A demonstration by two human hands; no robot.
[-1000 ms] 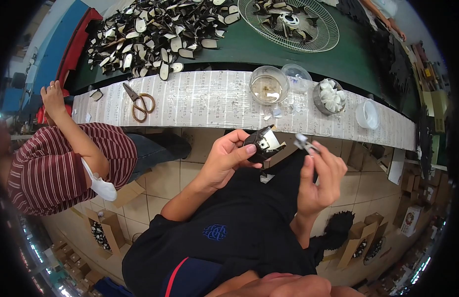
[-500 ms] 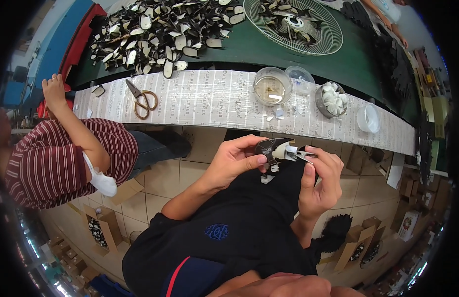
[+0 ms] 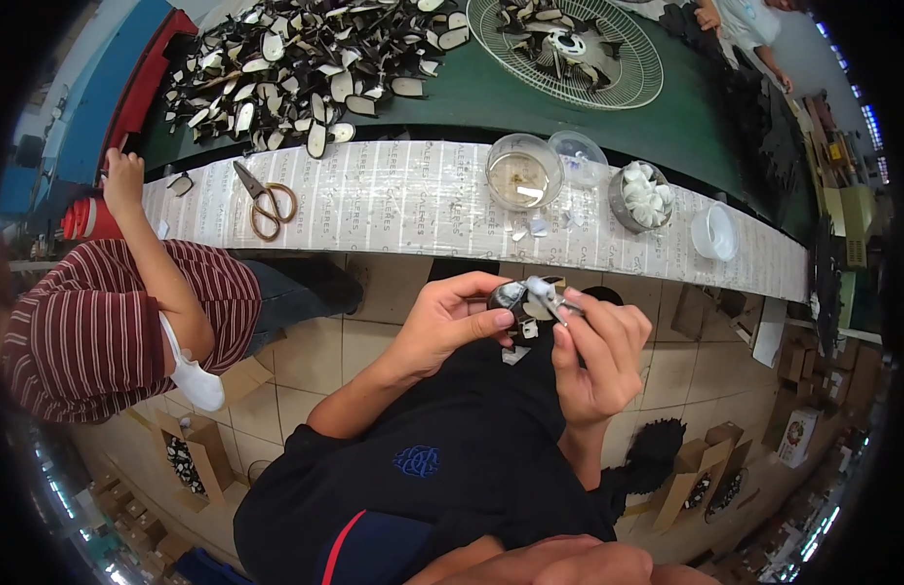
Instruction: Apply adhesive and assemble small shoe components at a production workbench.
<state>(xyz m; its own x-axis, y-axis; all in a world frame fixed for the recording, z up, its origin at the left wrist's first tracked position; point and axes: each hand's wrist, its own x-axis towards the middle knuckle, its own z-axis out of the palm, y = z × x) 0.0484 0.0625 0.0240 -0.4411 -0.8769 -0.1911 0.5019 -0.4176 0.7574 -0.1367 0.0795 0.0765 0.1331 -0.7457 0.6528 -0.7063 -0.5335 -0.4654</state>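
Left hand [image 3: 450, 320]: fingers closed on black piece [image 3: 504, 299], before tabletop [image 3: 364, 205], seemingly to keep it steady. Right hand [image 3: 603, 356]: fingers pinch metal tool [image 3: 561, 303], probably for fine control; white wad [image 3: 538, 286] at tip, close by piece.

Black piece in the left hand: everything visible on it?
The black piece is small, curved and glossy outside, perhaps leather or plastic, with a pale inner face and a small pale patch below. The left hand pinches it in the air before the light tabletop. A white wad on the right hand's metal tool overlaps its pale side; contact is unclear.
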